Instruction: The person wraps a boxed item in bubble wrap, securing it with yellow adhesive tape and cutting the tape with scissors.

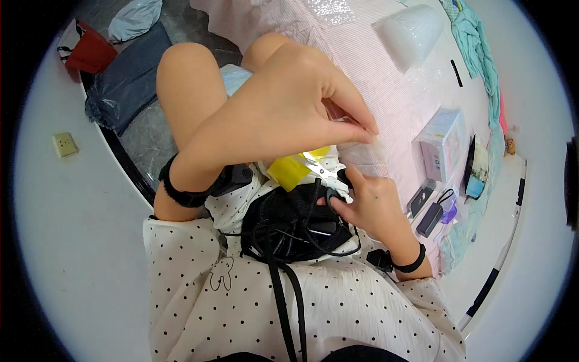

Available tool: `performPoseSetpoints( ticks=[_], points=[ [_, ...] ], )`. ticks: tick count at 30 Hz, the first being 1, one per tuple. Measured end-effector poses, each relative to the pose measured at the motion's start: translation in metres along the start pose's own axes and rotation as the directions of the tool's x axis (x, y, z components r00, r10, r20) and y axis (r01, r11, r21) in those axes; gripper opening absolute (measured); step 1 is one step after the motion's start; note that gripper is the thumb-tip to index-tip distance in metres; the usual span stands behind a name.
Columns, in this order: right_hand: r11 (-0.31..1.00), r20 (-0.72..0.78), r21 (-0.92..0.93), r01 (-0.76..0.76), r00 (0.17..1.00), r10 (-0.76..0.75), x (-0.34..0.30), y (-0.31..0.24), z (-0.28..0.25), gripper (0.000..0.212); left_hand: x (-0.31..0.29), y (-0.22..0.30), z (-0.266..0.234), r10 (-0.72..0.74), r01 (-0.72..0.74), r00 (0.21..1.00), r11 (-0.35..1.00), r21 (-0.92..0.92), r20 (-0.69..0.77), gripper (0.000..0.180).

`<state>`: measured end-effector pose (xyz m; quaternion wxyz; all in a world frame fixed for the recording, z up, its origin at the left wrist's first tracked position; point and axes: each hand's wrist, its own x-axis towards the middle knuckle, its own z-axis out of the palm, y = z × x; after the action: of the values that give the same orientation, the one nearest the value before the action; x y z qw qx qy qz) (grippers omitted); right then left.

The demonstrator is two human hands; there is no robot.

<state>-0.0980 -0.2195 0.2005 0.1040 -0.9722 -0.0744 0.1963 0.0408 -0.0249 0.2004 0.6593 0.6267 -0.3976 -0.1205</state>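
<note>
Nearest, noted dotted white clothing (338, 308), cut off on the near side. Saw black straps (275, 289) running over it from a dark pouch (265, 226), its inside lost in shadow and cords. Found the left hand (301, 78) reaching across toward the right, thumb and forefinger pinched together on clear film (369, 155); could barely trace the film's edges against the pink striped sheet (356, 57). Could not make out the other left fingers, folded out of sight. Saw the right hand (377, 202) gripping scissors (324, 173) by dark handles, fingers partly hidden; could not tell blades spread from blades closed. Placed the scissors between both hands, partly over a yellow piece (286, 174), itself half covered and unclear in kind. To the right, logged a wrapped box (440, 154) and a black block (430, 219). Far right, a bubble-wrap roll (416, 36). Far left, a dark plastic-covered bundle (129, 78), contents hidden.
</note>
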Motion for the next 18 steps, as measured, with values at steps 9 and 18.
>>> performPoseSetpoints(
  ticks=[9,18],
  points=[
    [0.997,0.067,-0.071,-0.028,0.997,0.033,0.005,-0.009,-0.007,0.037,0.002,-0.002,-0.005,-0.009,0.009,1.0,1.0,-0.023,0.009,0.01],
    [0.996,0.045,-0.089,0.027,0.999,-0.023,0.011,-0.009,-0.009,0.037,0.003,-0.005,-0.008,0.022,-0.022,1.0,1.0,0.004,-0.006,0.009]
  ],
)
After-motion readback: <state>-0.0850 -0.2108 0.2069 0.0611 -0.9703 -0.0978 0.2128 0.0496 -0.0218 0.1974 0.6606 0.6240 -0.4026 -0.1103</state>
